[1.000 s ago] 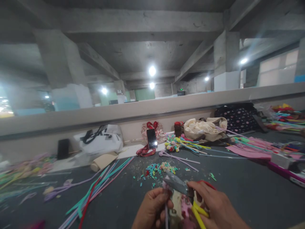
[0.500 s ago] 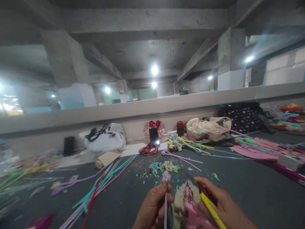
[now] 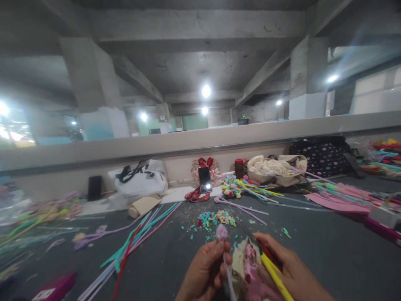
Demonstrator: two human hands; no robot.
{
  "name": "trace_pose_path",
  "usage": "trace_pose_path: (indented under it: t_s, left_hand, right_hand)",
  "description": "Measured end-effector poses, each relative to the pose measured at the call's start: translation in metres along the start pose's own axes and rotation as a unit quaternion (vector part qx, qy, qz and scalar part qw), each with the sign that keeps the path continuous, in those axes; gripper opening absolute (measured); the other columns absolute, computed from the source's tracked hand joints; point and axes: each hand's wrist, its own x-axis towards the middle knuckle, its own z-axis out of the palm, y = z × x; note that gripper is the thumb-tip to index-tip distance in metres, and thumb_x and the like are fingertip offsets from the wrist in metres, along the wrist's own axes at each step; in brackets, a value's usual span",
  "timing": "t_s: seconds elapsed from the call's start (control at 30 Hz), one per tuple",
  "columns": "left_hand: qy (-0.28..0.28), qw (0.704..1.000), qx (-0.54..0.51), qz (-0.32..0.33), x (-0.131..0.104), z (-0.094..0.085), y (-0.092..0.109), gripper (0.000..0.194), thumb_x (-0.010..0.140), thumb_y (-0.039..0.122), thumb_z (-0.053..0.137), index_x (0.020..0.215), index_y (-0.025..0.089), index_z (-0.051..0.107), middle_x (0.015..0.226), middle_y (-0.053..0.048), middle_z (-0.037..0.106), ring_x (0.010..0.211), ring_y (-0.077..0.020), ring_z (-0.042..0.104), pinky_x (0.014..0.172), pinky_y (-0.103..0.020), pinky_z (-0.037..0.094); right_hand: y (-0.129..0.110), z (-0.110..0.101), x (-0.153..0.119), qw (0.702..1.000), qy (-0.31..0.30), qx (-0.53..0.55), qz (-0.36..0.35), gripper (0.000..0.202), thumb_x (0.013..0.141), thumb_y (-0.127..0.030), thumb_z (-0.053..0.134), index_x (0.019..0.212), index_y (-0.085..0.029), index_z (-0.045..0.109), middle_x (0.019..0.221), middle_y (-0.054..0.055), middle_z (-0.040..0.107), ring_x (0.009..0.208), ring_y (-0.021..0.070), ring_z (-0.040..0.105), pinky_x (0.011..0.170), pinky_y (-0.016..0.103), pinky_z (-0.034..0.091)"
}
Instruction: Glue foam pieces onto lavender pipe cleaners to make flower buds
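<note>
Closed around a lilac fuzzy stem [image 3: 229,276], my left hand [image 3: 208,267] pinches it just under a fluffy lilac head [image 3: 222,232]. My right hand [image 3: 286,261] grips a yellow-handled tool [image 3: 275,276] with a dark, thin front end; its exact kind is unclear. Between the hands, low in view, is a crumpled pink and cream cloth-like bundle [image 3: 252,271], partly cut off by the lower edge. Beyond the left hand lies a scatter of small cut coloured bits [image 3: 216,219]. The tool's front end and the lilac head are apart.
Lilac stems [image 3: 244,207] lie behind the cut bits. Long coloured stems [image 3: 138,242] spread at left. A phone [image 3: 205,179] leans on a patterned pouch. A bunch of coloured stems [image 3: 238,187], a red-lidded jar [image 3: 239,168] and a cloth bag [image 3: 275,169] stand at the back.
The lilac stem's lower end has swung to the right, and its head has tilted slightly. My hands keep their grips; the whole view has shifted a little.
</note>
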Motion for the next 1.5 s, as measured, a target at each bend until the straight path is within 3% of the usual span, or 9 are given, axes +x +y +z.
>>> trace_pose_path:
  t_s: [0.17, 0.37, 0.47, 0.63, 1.0, 1.2, 1.37, 1.43, 1.5]
  left_hand:
    - [-0.012, 0.999, 0.034, 0.003, 0.009, -0.005, 0.000, 0.019, 0.057, 0.017, 0.071, 0.071, 0.008, 0.062, 0.056, -0.004, 0.061, 0.039, -0.0036, 0.051, 0.034, -0.009, 0.037]
    - [0.012, 0.999, 0.039, 0.017, 0.015, -0.012, -0.002, 0.022, 0.052, 0.022, 0.074, 0.062, 0.010, 0.058, 0.051, -0.002, 0.059, 0.034, -0.0034, 0.048, 0.029, -0.008, 0.030]
    - [0.016, 1.000, 0.017, 0.018, 0.012, -0.009, -0.002, 0.022, 0.054, 0.023, 0.073, 0.065, 0.011, 0.058, 0.052, -0.001, 0.059, 0.035, -0.0028, 0.048, 0.031, -0.008, 0.032]
    - [0.006, 0.999, 0.001, 0.039, 0.010, -0.004, -0.005, 0.028, 0.050, 0.027, 0.075, 0.067, 0.013, 0.059, 0.054, 0.001, 0.057, 0.034, -0.0009, 0.042, 0.028, -0.008, 0.022]
    - [0.011, 0.992, 0.093, 0.084, 0.010, 0.002, -0.012, 0.032, 0.050, 0.036, 0.072, 0.069, 0.013, 0.061, 0.041, 0.007, 0.042, 0.034, -0.0017, 0.031, 0.033, -0.014, 0.014]
    - [0.000, 0.952, 0.275, 0.131, 0.007, 0.004, -0.010, 0.032, 0.065, 0.045, 0.056, 0.059, 0.014, 0.057, 0.036, 0.009, 0.032, 0.032, -0.0028, 0.021, 0.036, -0.018, 0.013]
    - [0.052, 0.855, 0.458, 0.240, 0.005, 0.003, -0.012, 0.035, 0.070, 0.040, 0.052, 0.047, 0.014, 0.056, 0.044, 0.002, 0.048, 0.043, -0.0078, 0.042, 0.045, -0.019, 0.029]
    - [0.068, 0.853, 0.460, 0.238, 0.007, 0.002, -0.014, 0.035, 0.069, 0.038, 0.052, 0.043, 0.015, 0.052, 0.041, 0.003, 0.045, 0.040, -0.0069, 0.038, 0.043, -0.019, 0.028]
    - [0.072, 0.885, 0.414, 0.201, 0.009, 0.001, -0.015, 0.036, 0.068, 0.038, 0.053, 0.041, 0.016, 0.047, 0.034, 0.006, 0.038, 0.033, -0.0051, 0.030, 0.037, -0.018, 0.022]
  right_hand:
    - [0.000, -0.001, 0.002, 1.000, 0.014, 0.010, -0.004, 0.037, 0.072, -0.031, 0.052, 0.107, -0.020, 0.051, 0.065, -0.001, 0.059, 0.067, 0.0166, 0.057, 0.064, 0.022, 0.046]
    - [0.008, -0.003, 0.005, 0.997, 0.018, 0.071, 0.017, 0.040, 0.068, -0.030, 0.057, 0.107, -0.021, 0.049, 0.073, 0.000, 0.060, 0.068, 0.0165, 0.058, 0.063, 0.021, 0.045]
    - [0.002, 0.005, 0.007, 0.983, 0.038, 0.175, 0.037, 0.038, 0.065, -0.031, 0.059, 0.100, -0.022, 0.050, 0.067, -0.002, 0.058, 0.062, 0.0145, 0.056, 0.057, 0.020, 0.044]
    - [-0.027, 0.023, 0.014, 0.945, -0.004, 0.314, 0.086, 0.047, 0.058, -0.040, 0.065, 0.097, -0.022, 0.046, 0.061, -0.005, 0.052, 0.042, 0.0070, 0.045, 0.039, 0.016, 0.035]
    - [-0.035, 0.051, 0.026, 0.933, 0.071, 0.341, 0.088, 0.043, 0.056, -0.041, 0.069, 0.088, -0.019, 0.052, 0.057, -0.004, 0.055, 0.045, 0.0093, 0.050, 0.042, 0.018, 0.038]
    - [-0.049, 0.029, 0.018, 0.928, 0.040, 0.360, 0.083, 0.043, 0.058, -0.034, 0.070, 0.092, -0.019, 0.049, 0.059, -0.005, 0.051, 0.049, 0.0086, 0.047, 0.044, 0.017, 0.036]
    - [-0.046, 0.019, 0.013, 0.932, 0.023, 0.350, 0.086, 0.028, 0.069, -0.030, 0.059, 0.091, -0.021, 0.044, 0.056, -0.008, 0.044, 0.039, 0.0065, 0.042, 0.038, 0.017, 0.033]
    - [-0.041, 0.017, 0.014, 0.932, 0.016, 0.351, 0.088, 0.027, 0.069, -0.030, 0.059, 0.090, -0.021, 0.045, 0.057, -0.008, 0.044, 0.038, 0.0058, 0.040, 0.037, 0.017, 0.033]
    - [-0.037, 0.015, 0.015, 0.935, 0.024, 0.345, 0.084, 0.027, 0.067, -0.028, 0.061, 0.087, -0.020, 0.046, 0.059, -0.008, 0.044, 0.041, 0.0049, 0.039, 0.039, 0.016, 0.033]
